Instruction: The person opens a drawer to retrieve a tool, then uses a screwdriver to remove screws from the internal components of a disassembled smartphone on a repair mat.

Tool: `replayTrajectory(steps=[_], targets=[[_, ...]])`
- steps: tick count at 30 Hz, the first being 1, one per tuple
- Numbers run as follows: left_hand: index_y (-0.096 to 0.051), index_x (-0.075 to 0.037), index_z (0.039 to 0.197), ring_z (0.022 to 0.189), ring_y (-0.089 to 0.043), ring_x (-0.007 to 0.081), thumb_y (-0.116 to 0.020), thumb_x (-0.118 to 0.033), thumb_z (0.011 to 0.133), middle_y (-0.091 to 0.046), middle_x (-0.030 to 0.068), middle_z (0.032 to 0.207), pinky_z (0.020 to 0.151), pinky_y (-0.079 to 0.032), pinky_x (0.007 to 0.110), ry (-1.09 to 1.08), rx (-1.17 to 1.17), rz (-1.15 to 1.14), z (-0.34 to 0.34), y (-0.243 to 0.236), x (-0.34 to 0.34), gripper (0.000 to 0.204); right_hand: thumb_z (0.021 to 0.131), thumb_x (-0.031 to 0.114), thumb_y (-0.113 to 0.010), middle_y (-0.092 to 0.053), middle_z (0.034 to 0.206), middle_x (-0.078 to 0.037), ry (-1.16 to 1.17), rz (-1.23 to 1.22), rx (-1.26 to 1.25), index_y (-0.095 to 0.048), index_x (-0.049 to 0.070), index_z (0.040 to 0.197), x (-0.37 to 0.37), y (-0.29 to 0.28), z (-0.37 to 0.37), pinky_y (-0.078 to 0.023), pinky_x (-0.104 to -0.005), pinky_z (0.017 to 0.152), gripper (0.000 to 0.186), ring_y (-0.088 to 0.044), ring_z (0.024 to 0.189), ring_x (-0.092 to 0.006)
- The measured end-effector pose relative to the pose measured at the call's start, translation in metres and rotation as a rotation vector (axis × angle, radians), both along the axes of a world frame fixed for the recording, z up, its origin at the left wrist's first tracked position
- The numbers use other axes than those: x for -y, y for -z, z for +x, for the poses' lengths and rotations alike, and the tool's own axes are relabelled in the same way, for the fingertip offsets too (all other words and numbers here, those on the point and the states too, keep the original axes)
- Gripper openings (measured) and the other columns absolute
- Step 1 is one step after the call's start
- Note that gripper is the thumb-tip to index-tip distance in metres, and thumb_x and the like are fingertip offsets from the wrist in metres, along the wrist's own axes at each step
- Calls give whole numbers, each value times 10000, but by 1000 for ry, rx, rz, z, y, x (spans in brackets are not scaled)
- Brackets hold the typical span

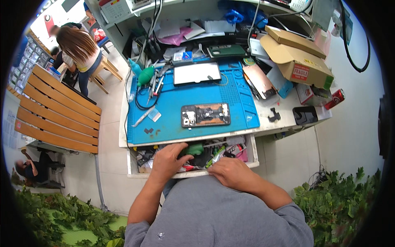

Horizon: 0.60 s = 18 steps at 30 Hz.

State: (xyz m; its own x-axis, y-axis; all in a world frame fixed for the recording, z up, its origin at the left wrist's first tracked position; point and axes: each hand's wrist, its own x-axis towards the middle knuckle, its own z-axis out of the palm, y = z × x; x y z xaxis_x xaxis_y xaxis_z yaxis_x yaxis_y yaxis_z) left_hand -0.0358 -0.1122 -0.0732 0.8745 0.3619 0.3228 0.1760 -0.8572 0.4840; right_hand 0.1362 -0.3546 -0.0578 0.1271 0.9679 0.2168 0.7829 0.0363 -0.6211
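Note:
A white drawer [253, 158] stands pulled out below the bench top, filled with jumbled small items, among them a green thing [195, 148] and several tubes. My left hand [168, 161] reaches over the drawer's front, thumb and forefinger apart, nothing seen between them. Across the front rim lies my right hand [233, 172], its fingers curled over the edge beside the tubes. Beyond the drawer, an opened phone [205, 115] with its inner parts showing lies on a blue work mat [168, 99]. Neither hand touches it.
A white-topped tray [196, 73], a green air blower [145, 76], screwdrivers and tweezers [144, 116] lie on the mat. Right of it are phone parts, a cardboard box [294, 57], a black phone [305, 115] and a red can [335, 99]. A wooden bench [59, 111] and people are at left.

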Motion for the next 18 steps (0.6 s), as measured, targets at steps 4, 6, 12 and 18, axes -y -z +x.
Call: replayTrajectory(steps=[4,6,12,18], targets=[[-866,-82,1056,871,-846,301,-1053,-346,849,-871,90,1004,769,-668,396,35,59,-21,-5,-36,-12,384,1062,194,-815,-830,1020,-131,-45,-33,-92,-852,68,1107,-1,-33,26,-642,-453,855,138,-807,985,-334],[-869,-73,1043,864,-856,293,-1054,-256,866,-873,103,985,756,-671,383,8,119,-53,2,-69,-30,315,999,136,-897,-820,948,-112,-31,101,-139,-875,90,1091,-7,-47,47,-631,-449,767,105,-798,887,-327],[-863,-40,1069,923,-870,298,-974,-171,956,-884,137,1065,831,-682,378,23,188,187,120,-144,-124,206,1012,95,-866,-807,943,-151,78,235,112,-850,43,1100,-87,-87,153,-612,-457,735,104,-789,857,-358],[-775,-75,1395,1192,-799,407,-872,-197,1009,-801,181,1353,1042,-642,502,-37,138,467,284,-135,-239,417,1024,125,-758,-834,1107,-281,404,353,127,-833,-35,1142,-263,-106,263,-611,-575,1026,212,-794,1100,-502]])
